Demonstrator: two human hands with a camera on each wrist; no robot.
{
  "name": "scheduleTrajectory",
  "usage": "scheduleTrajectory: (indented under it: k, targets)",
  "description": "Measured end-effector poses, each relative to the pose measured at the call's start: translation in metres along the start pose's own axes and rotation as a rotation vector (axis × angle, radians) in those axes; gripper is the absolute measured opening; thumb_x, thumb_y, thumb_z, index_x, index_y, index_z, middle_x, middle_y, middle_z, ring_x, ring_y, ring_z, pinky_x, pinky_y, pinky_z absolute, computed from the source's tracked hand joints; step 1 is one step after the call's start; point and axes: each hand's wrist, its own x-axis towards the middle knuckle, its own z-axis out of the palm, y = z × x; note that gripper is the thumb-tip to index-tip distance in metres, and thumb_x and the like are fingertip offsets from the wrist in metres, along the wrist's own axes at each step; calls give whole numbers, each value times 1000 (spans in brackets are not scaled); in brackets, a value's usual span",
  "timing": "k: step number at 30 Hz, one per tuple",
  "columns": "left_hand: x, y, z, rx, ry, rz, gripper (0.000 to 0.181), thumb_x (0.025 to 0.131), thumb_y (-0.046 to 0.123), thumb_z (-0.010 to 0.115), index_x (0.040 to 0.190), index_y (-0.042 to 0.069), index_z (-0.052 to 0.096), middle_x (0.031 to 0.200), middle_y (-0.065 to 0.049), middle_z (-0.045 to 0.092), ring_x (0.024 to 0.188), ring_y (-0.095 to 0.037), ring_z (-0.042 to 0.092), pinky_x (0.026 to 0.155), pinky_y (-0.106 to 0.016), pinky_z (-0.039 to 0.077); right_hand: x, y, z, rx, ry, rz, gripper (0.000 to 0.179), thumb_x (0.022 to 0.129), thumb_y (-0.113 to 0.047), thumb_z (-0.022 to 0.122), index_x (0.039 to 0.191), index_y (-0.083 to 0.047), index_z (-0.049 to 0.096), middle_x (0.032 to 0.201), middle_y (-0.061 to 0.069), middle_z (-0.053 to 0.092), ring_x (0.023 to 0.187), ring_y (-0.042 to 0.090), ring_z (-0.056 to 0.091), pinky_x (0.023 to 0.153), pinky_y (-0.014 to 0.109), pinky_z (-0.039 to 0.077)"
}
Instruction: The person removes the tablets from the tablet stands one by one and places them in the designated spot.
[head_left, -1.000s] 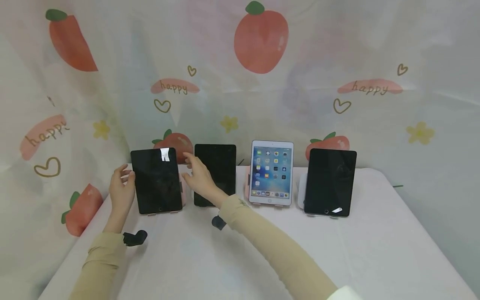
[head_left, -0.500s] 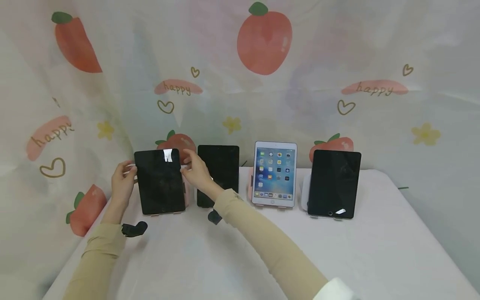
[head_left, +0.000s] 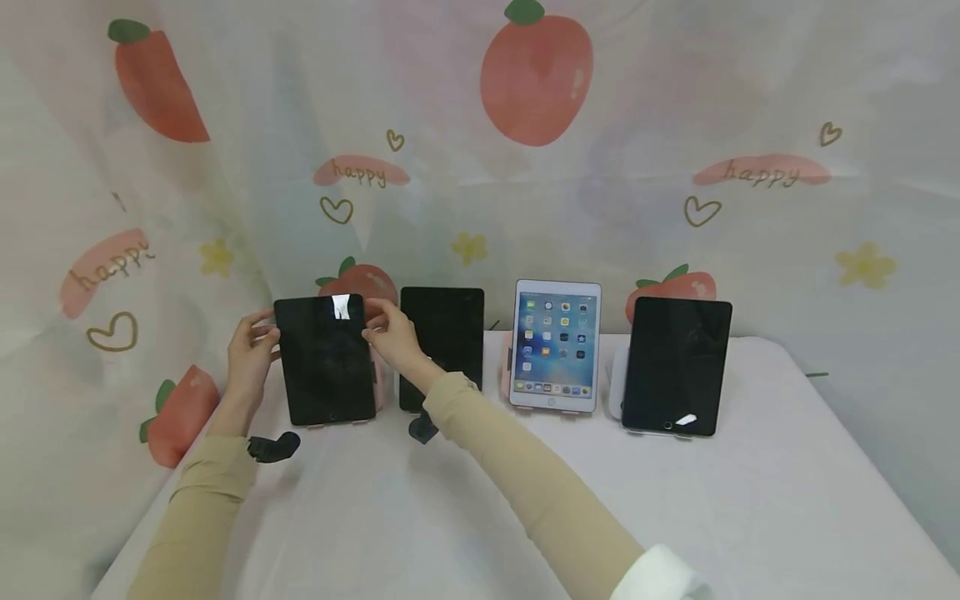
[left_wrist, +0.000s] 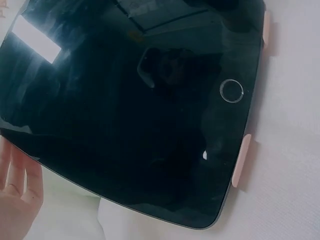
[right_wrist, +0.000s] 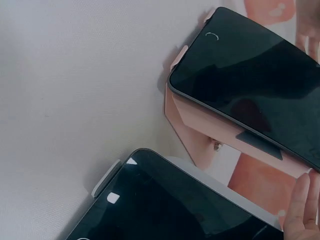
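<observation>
The leftmost black tablet (head_left: 326, 367) leans upright on a pink stand (right_wrist: 195, 132), its screen dark. My left hand (head_left: 247, 358) grips its left edge near the upper part, with the thumb at the edge and fingers reaching behind. At the opposite edge, close to the top right corner, my right hand (head_left: 396, 337) pinches the tablet. In the left wrist view, the round home button (left_wrist: 231, 91) and a pink stand hook (left_wrist: 241, 162) show at the tablet's lower end. Right fingers (right_wrist: 297, 205) meet the tablet's side in the right wrist view.
A second black tablet (head_left: 446, 333) stands partly behind my right forearm. Further right are a white tablet (head_left: 555, 346) with a lit home screen and another black tablet (head_left: 675, 367), each on a stand. A white cloth covers the table (head_left: 480, 500); a fruit-print curtain (head_left: 435, 100) hangs behind.
My right hand has moved left from the second tablet onto the leftmost tablet's right edge. My left hand has come up closer against the left edge. The view has shifted slightly.
</observation>
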Motion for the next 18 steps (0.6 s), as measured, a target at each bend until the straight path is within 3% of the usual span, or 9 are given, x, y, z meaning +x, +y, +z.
scheduleTrajectory:
  k: [5, 11, 18]
  targets:
    - [2, 2, 0, -21, -11, -8, 32, 99, 9, 48, 128, 19, 52, 94, 12, 48, 84, 0, 53, 71, -10, 48, 0, 0, 1, 54, 6, 15, 43, 90, -3, 63, 130, -16, 56, 103, 12, 66, 86, 19, 65, 73, 21, 55]
    - [3, 5, 0, -35, -24, -27, 34, 98, 7, 48, 131, 15, 51, 93, 10, 48, 82, 1, 53, 71, -12, 48, 1, 0, 1, 47, 23, 21, 42, 90, -4, 63, 129, -17, 57, 103, 11, 66, 89, 20, 65, 73, 20, 53]
    - [-1, 2, -5, -146, -58, -33, 33, 97, 4, 51, 123, 23, 55, 92, 9, 51, 83, -1, 52, 70, -12, 48, -5, 0, 4, 64, 37, 3, 40, 91, -2, 60, 127, -19, 57, 101, 8, 64, 90, 17, 61, 80, 24, 51]
